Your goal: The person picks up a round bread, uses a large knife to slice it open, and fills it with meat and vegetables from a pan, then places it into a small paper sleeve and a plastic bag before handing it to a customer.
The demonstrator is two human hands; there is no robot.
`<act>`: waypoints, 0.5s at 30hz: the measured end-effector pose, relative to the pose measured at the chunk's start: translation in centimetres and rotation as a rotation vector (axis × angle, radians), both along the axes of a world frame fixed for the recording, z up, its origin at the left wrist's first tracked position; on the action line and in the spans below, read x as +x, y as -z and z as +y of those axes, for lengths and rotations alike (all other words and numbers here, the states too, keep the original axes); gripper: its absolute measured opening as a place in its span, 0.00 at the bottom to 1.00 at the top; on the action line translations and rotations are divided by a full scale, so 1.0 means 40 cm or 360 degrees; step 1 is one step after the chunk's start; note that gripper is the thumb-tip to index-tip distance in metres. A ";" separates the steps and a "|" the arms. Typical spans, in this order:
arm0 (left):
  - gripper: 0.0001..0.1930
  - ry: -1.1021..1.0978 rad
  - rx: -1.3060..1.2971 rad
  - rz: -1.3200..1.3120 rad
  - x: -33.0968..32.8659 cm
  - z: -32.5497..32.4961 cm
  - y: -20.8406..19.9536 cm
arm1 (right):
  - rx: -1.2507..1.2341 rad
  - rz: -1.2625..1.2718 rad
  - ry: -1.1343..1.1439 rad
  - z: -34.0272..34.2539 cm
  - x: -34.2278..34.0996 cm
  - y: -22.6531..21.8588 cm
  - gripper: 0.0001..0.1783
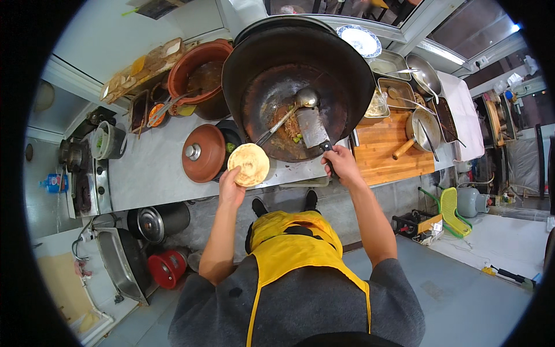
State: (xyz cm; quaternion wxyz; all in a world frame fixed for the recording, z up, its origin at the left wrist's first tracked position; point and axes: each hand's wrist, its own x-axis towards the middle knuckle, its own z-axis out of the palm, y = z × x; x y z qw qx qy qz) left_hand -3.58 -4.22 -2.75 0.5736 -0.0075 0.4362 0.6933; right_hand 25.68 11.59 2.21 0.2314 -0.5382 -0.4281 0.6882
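The dark wok (pixel 352 87) holds a ladle (pixel 308 97). At the wok's front, the right hand (pixel 342 165) grips a cleaver (pixel 315 128); by the wok's left-front rim, the left hand (pixel 231 189) pinches a flatbread (pixel 248 165). Chopped food (pixel 293 126) lies in the wok.

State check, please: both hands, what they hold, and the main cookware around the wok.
Left hand: closed on flatbread edge
Flatbread: looks whole
Right hand: closed around cleaver handle
Cleaver: held, blade over wok
Wok: uncovered, food inside
Ladle: bowl end inside wok
Clay pot: uncovered, liquid inside
Clay lid: off clay pot, knob up
Saucepan: upright, uncovered
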 end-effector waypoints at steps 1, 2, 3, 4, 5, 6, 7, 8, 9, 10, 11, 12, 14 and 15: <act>0.18 0.0059 0.0011 0.0049 0.002 0.000 -0.001 | -0.0032 0.0038 -0.0015 -0.017 -0.008 -0.001 0.07; 0.17 0.0117 0.0022 0.0098 0.008 0.002 -0.002 | -0.0064 0.0076 -0.0031 -0.032 -0.013 0.000 0.07; 0.17 0.0157 0.0012 0.0123 0.017 0.012 -0.008 | -0.0040 0.0075 -0.0073 -0.045 -0.022 0.005 0.08; 0.16 0.0193 -0.0004 0.0150 0.030 0.029 -0.013 | -0.0016 0.0033 -0.0117 -0.057 -0.033 0.013 0.09; 0.16 0.0230 -0.0020 0.0177 0.044 0.047 -0.013 | 0.0005 0.0010 -0.0186 -0.065 -0.038 0.017 0.09; 0.16 0.0301 -0.0051 0.0256 0.057 0.066 -0.011 | 0.0027 -0.0010 -0.0242 -0.072 -0.037 0.021 0.10; 0.17 0.0354 -0.0081 0.0339 0.070 0.085 -0.007 | 0.0043 -0.0050 -0.0302 -0.070 -0.036 0.024 0.11; 0.17 0.0406 -0.0112 0.0421 0.082 0.103 0.002 | 0.0061 -0.0091 -0.0361 -0.067 -0.031 0.028 0.12; 0.17 0.0379 -0.0045 0.0446 0.091 0.123 0.036 | 0.0083 -0.0132 -0.0421 -0.056 -0.027 0.030 0.13; 0.17 0.0408 -0.0087 0.0729 0.095 0.143 0.052 | 0.0350 -0.0305 -0.0491 -0.044 -0.018 0.037 0.13; 0.16 0.0435 -0.0131 0.1012 0.094 0.168 0.068 | 0.0618 -0.0475 -0.0561 -0.021 -0.007 0.044 0.14; 0.16 0.0483 -0.0194 0.1288 0.097 0.179 0.088 | 0.0863 -0.0644 -0.0625 -0.013 0.009 0.055 0.15; 0.20 0.0501 -0.0435 0.2084 0.109 0.193 0.038 | 0.0877 -0.0821 -0.0702 0.013 0.025 0.005 0.17; 0.22 0.0595 -0.0501 0.2446 0.132 0.208 -0.045 | 0.0871 -0.0801 -0.0669 0.019 0.043 -0.004 0.17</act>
